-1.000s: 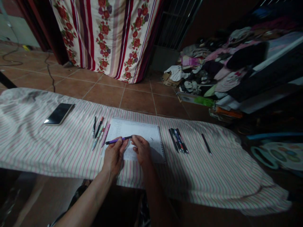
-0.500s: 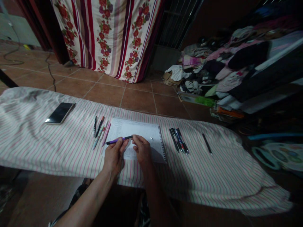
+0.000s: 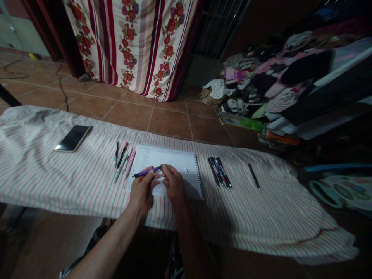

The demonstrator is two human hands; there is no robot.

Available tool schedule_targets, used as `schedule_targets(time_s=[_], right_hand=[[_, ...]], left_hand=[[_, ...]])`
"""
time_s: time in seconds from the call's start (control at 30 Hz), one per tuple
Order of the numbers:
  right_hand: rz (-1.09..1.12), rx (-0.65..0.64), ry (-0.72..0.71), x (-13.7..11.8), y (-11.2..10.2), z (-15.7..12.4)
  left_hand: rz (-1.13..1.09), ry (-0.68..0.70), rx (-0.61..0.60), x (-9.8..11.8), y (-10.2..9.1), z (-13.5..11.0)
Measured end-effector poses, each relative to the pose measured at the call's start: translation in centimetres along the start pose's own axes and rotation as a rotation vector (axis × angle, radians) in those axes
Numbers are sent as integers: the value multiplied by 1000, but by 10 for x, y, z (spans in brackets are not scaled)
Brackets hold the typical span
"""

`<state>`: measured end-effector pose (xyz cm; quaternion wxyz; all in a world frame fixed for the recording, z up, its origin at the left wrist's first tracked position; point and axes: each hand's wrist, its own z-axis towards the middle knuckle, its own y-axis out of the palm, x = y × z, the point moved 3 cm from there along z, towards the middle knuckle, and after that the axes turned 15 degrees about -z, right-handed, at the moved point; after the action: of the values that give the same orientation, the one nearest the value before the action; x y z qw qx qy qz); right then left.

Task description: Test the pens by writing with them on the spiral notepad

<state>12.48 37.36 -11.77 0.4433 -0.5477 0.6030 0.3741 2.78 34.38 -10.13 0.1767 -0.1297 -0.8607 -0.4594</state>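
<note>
Head view: the purple pen is over the spiral notebook on the cloth-covered counter. Long axis mostly sideways, right end angled slightly away from the person. Left hand grips the barrel; right hand has its grip pinched on the right end. Small bright bit just past the right fingertips, in line; can't tell if joined. Loose metal piece on the page. Containers: cardboard box on the floor, white cloth in or over it, unclear which.
</note>
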Motion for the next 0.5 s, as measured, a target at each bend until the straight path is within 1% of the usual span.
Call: schedule_targets(time_s=[0.1, 0.17, 0.23, 0.27, 0.3, 0.37, 0.4, 0.43, 0.5], right_hand=[[73, 20, 21, -1, -5, 3], [102, 39, 24, -3, -11, 6], [100, 61, 14, -6, -18, 8], [94, 71, 10, -6, -21, 8], [90, 77, 8, -7, -23, 8], [74, 78, 2, -7, -25, 7], [57, 69, -2, -7, -25, 7], [33, 58, -9, -6, -23, 6], [-23, 37, -30, -4, -19, 4]], left_hand=[[98, -3, -73, -2, -2, 0], [171, 65, -63, 3, -5, 0], [258, 230, -2, 14, -10, 0], [319, 337, 24, 22, -11, 0], [406, 453, 26, 30, -12, -1], [689, 687, -79, 42, -6, -6], [846, 770, -160, 45, -2, -9], [999, 828, -244, 46, 1, -12], [1294, 871, -389, 42, 6, -17]])
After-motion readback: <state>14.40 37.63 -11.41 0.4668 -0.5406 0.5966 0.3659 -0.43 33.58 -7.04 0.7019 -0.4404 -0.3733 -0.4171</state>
